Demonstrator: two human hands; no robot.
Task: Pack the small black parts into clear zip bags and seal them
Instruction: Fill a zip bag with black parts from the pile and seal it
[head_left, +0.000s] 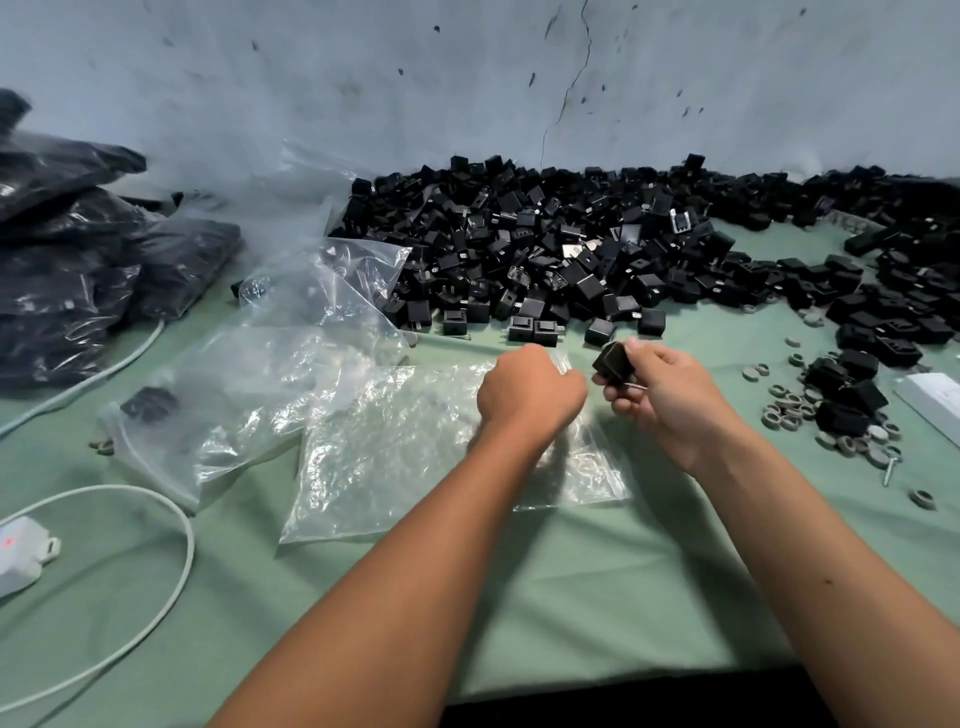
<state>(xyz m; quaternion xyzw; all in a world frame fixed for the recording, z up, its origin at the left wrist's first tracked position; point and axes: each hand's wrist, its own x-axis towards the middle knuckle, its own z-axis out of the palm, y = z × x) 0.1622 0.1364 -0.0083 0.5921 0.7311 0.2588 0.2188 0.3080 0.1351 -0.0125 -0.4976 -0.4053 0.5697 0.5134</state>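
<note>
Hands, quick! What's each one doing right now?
Left hand: fingers curled, pinching the clear bag at its top edge.
Right hand: holding a black part.

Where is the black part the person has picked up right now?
In the head view, right of centre: the right hand grips the black part just above the clear zip bag, beside the left hand.

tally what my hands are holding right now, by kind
black part: 1, in the right hand
clear bag: 1, its edge pinched by the left hand
total: 2
</note>
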